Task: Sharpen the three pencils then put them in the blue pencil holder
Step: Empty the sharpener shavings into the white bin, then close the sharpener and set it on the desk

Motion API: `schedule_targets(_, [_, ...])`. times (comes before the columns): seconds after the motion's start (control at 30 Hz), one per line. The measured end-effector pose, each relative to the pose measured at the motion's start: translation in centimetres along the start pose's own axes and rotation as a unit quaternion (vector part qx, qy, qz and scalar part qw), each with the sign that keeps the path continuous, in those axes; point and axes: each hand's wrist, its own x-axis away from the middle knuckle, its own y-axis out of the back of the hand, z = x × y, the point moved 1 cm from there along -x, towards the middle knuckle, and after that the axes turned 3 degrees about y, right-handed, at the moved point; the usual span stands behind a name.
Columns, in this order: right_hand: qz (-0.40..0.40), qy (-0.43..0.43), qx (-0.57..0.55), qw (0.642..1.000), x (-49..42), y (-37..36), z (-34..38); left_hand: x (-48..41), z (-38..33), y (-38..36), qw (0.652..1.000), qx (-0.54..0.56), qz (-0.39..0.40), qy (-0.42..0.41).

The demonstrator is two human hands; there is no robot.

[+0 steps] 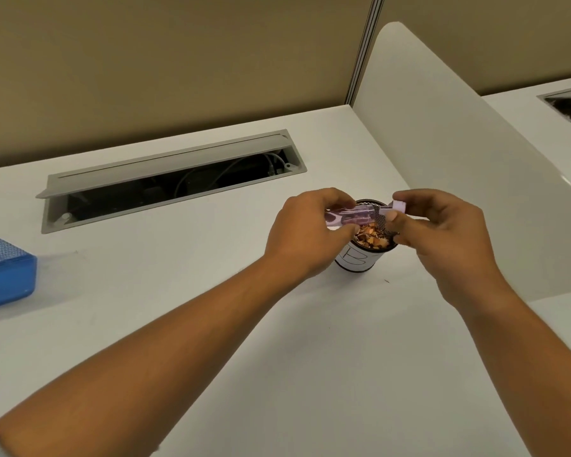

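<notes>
My left hand (305, 234) grips the clear pink body of a sharpener (350, 216), held level over a black mesh cup (360, 258). My right hand (442, 232) pinches the sharpener's pink cap part (397, 206), pulled a little apart from the body. The cup carries a white label and is filled with pencil shavings (373, 237). The blue pencil holder (5, 268) stands at the far left edge, partly cut off. No pencils are in view.
The white desk (211, 308) has an open grey cable tray (168, 179) at the back with wires inside. A white divider panel (459, 159) rises on the right. A beige partition wall stands behind the desk.
</notes>
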Motion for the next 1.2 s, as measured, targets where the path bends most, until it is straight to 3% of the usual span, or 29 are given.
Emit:
schedule_targets(0.13, [0.056,-0.015,-0.162,0.985,2.5,-0.7,1.9,2.8,0.8,2.6,0.998,0.059,0.001,-0.002])
schedule_targets(0.33, [0.165,-0.013,-0.185,0.969,7.7,-3.9,3.9,10.3,2.3,8.6,0.993,0.101,-0.06,0.014])
schedule_targets(0.7, [0.308,-0.042,-0.114,0.944,20.4,-12.5,7.2,28.1,8.1,15.5,0.977,0.139,-0.14,0.082])
schedule_targets(1.2, [0.405,-0.033,-0.036,0.913,28.8,-20.0,8.1,37.7,12.9,21.0,0.976,0.113,-0.139,0.121])
